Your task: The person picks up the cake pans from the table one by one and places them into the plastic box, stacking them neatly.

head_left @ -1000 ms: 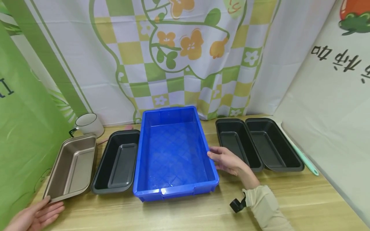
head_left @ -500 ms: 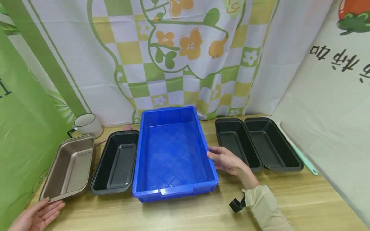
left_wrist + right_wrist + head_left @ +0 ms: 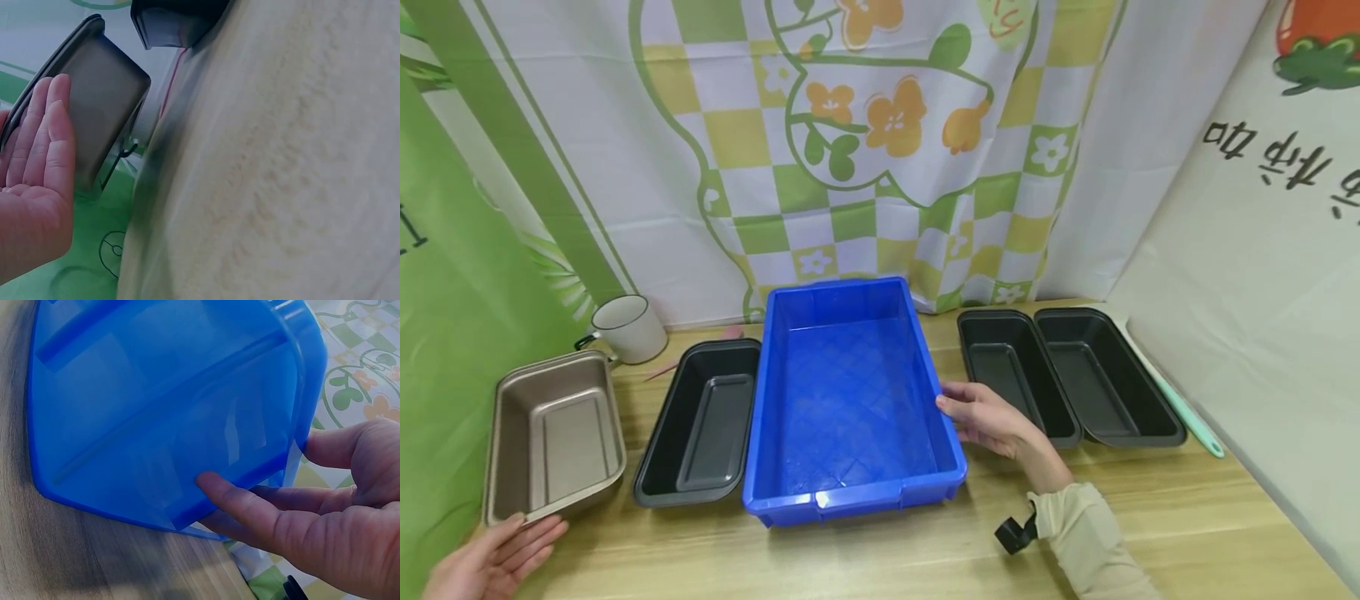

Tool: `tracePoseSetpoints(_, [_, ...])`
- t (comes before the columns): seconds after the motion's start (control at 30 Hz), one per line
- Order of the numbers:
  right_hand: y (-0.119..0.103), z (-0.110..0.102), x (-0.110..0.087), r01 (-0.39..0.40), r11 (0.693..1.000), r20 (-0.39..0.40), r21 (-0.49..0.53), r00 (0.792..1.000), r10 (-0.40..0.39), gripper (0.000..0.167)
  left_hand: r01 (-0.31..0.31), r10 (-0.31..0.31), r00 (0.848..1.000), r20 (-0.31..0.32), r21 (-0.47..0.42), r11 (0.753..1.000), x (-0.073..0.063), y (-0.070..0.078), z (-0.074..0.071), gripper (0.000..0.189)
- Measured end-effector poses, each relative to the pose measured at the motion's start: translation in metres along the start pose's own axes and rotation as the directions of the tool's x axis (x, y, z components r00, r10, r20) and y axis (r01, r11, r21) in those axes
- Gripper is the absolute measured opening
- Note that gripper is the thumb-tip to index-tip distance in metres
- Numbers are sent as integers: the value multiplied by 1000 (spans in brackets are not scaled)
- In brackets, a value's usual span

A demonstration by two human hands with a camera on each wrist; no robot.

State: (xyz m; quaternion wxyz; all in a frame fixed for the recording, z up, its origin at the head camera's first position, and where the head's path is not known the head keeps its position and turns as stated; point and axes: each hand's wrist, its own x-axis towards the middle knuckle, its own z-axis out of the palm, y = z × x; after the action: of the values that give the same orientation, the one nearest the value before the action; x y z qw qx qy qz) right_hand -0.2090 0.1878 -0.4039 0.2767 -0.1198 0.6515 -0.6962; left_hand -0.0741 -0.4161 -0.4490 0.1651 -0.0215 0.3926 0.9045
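My left hand (image 3: 496,557) pinches the near rim of a bronze loaf pan (image 3: 574,442) at the far left, thumb above and straight fingers below. In the left wrist view the pan's outer wall (image 3: 103,106) appears tilted, behind the fingers (image 3: 57,150). My right hand (image 3: 996,419) grips the right side of a blue plastic bin (image 3: 853,404) in the middle, with the thumb over its rim. Fingers lie against the bin's outer wall (image 3: 156,425) in the right wrist view. The bin has nothing in it.
A black loaf pan (image 3: 718,425) stands left of the bin. Two more black pans, one narrower (image 3: 1007,379) and one wider (image 3: 1101,383), stand at the right beside a mint-handled tool (image 3: 1191,417). A white mug (image 3: 631,329) is at the back left, near a thin pink utensil (image 3: 662,369).
The bronze pan has shifted left and turned, its far end swinging leftward away from the black pan, with the left hand on its near rim. The right hand and bin stay put.
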Motion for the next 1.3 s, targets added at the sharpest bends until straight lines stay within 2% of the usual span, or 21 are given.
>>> tracePoseSetpoints(0.07, [0, 0, 0, 2, 1000, 4, 2, 1000, -2, 54, -40, 40, 999, 1, -8, 999, -2, -1, 5, 53])
tracePoseSetpoints(0.17, [0, 0, 1, 3, 1000, 2, 10, 1000, -3, 54, -122, 123, 990, 70, -24, 992, -4, -3, 13, 51])
tracePoseSetpoints(0.23, [0, 0, 1, 3, 1000, 6, 14, 1000, -3, 54, -180, 180, 974, 141, -11, 984, -3, -3, 19, 52])
tracePoseSetpoints(0.37, [1, 0, 1, 2, 1000, 9, 17, 1000, -2, 54, -274, 263, 929, 260, 8, 962, 3, -4, 34, 56])
tracePoseSetpoints(0.43, [2, 0, 1, 4, 1000, 9, 15, 1000, -4, 54, -302, 284, 915, 286, 20, 953, 8, -4, 43, 57])
tracePoseSetpoints(0.57, [2, 0, 1, 9, 1000, 6, 11, 1000, -9, 54, -322, 295, 898, 326, 31, 946, 19, -3, 62, 60])
tracePoseSetpoints(0.73, [2, -1, 0, 16, 1000, 11, 11, 1000, -16, 54, -336, 301, 888, 348, 42, 941, 37, -2, 87, 57])
tracePoseSetpoints(0.87, [2, 0, 0, 20, 1000, 11, 12, 1000, -20, 54, -364, 310, 894, 324, 121, 923, 51, -4, 107, 53])
tracePoseSetpoints(1.03, [1, -1, 0, 27, 1000, 12, 14, 1000, -27, 54, -365, 297, 908, 294, 209, 908, 70, -8, 130, 47])
tracePoseSetpoints(1.3, [4, -2, 1, 23, 1000, 12, 15, 1000, -23, 57, -304, 233, 947, 221, 382, 873, 97, -16, 165, 40])
